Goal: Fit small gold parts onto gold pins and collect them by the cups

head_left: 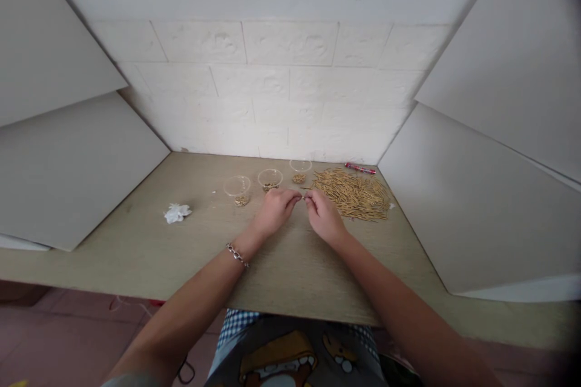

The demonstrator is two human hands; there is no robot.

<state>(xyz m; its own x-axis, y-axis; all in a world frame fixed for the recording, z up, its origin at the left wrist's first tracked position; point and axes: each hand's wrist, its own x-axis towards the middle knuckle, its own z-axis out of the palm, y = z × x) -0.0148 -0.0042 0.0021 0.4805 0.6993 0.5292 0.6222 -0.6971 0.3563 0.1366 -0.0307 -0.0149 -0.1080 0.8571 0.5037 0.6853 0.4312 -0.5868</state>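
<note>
Over the middle of the table, my left hand [278,208] and my right hand [323,216] meet fingertip to fingertip. Both are closed in a pinch on something tiny, mostly hidden by the fingers and too small to name. Just right of my right hand spreads a pile of thin gold-coloured sticks [356,193]. Behind my left hand stands a clear round cup [270,174] with small brown and gold pieces in its bottom. Another clear cup [237,184] with small gold pieces is farther left. A third clear cup [300,165], also with gold pieces, stands behind my fingertips.
A crumpled white tissue [177,213] lies on the table [149,254] at the left. A red printed tube [360,168] rests behind the stick pile. White panels [82,169] enclose the left and right sides, and a white brick-patterned wall [272,84] rises at the back.
</note>
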